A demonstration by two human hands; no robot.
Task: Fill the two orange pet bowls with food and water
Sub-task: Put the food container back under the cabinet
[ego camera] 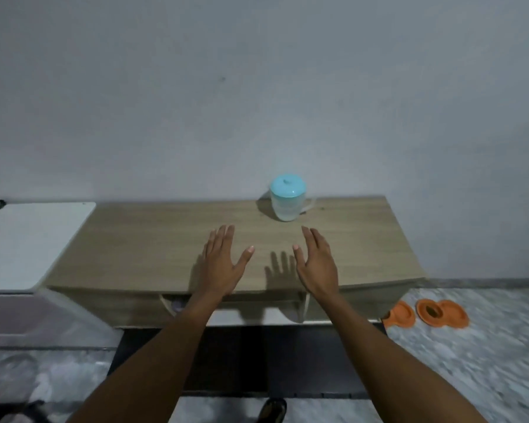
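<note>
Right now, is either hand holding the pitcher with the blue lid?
No, the left hand and right hand are both open and empty above the cabinet top, and the pitcher stands untouched behind them.

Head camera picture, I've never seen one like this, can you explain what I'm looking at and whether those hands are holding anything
This is one wide view from a camera worn on a person's head, looking forward and down. There is no machine: the two bare arms are the wearer's. The left hand and right hand hover open above a wooden cabinet top, fingers spread, holding nothing. On that top, near the wall, stands a clear plastic pitcher with a light blue lid. On the floor to the right lie the orange pet bowls; one holds something dark, too blurred to name. A white surface sits at left.
</note>
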